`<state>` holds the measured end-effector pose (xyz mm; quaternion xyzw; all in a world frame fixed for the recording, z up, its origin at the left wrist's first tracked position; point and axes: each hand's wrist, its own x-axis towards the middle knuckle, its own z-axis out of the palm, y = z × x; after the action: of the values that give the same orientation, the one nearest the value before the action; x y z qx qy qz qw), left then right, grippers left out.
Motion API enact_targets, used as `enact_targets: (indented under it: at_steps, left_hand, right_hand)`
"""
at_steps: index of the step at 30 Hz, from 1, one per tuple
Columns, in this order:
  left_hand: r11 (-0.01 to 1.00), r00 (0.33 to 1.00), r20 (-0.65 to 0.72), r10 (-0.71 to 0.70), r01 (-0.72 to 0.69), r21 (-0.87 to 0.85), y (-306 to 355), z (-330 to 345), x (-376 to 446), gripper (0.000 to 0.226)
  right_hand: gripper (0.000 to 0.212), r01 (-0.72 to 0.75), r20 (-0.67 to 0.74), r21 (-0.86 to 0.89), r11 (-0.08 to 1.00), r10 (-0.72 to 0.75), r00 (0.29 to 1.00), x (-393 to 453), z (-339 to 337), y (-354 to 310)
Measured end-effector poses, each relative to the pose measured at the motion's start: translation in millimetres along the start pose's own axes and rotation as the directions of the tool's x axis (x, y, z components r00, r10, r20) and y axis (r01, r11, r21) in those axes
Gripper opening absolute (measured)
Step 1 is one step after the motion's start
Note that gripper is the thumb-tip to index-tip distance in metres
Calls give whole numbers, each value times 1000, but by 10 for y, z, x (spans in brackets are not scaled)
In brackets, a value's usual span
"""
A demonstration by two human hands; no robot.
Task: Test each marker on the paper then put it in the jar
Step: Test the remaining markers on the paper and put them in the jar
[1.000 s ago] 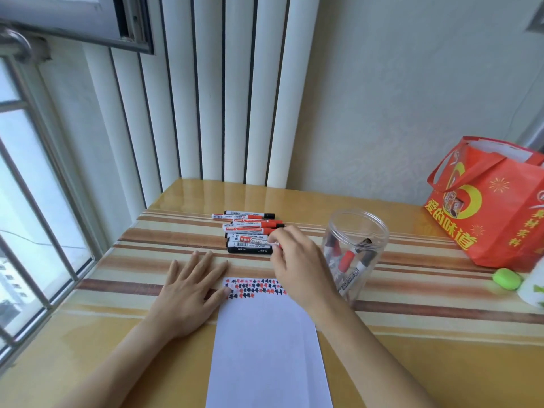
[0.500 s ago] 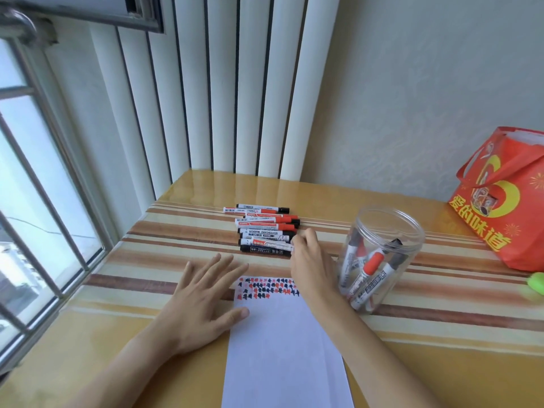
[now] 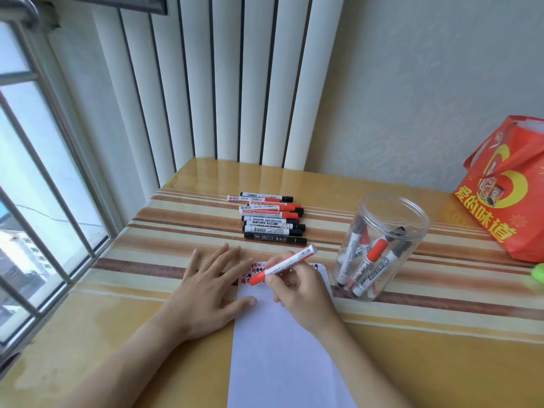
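My right hand (image 3: 297,293) grips a red-capped marker (image 3: 282,265), held slanted over the far end of the white paper (image 3: 282,348), cap end pointing left. Small red and black marks cover the paper's top edge. My left hand (image 3: 210,287) lies flat with fingers spread, pressing the paper's left edge. A row of several red and black markers (image 3: 270,217) lies on the table beyond the paper. The clear plastic jar (image 3: 379,248) stands open to the right and holds several markers.
A red gift bag (image 3: 509,187) stands at the far right, with a green object (image 3: 538,273) in front of it. The striped wooden table (image 3: 176,231) meets a barred window (image 3: 44,187) on the left and white vertical blinds (image 3: 235,83) behind.
My right hand picked a red marker out of the row and brought it back over the paper's top. My left hand stayed flat on the paper. The camera shifted.
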<state>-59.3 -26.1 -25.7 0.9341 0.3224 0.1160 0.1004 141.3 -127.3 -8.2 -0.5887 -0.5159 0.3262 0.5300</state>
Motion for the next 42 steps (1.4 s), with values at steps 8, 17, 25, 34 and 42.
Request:
enact_targets:
  at_steps: [8,17,25,34,42]
  left_hand:
    - [971,909,-373,186,-228,-72,37,68,155,32]
    - [978,903,-375,210,-190,90,112,44,147,13]
    - [969,912,-327,247,-230,92,157,1,123,21]
    - [972,901,-365,234,-208,108,172,-37,95,22]
    - [969,887,-392,244,-207,135,186,-52,80,24]
  right_hand:
    - [15,99,-76,131,986,-90,993,-32,-31,-108]
    - [18,443,184,-789,425,-525,831,0,-128,23]
    - [26,428,218,-837,342,-509,833,-21,69,116]
    - [36,405,210,-814,416,-439,874,-32,50,74]
    - [43,410,225,-821,397,-436,872,-39,31,6]
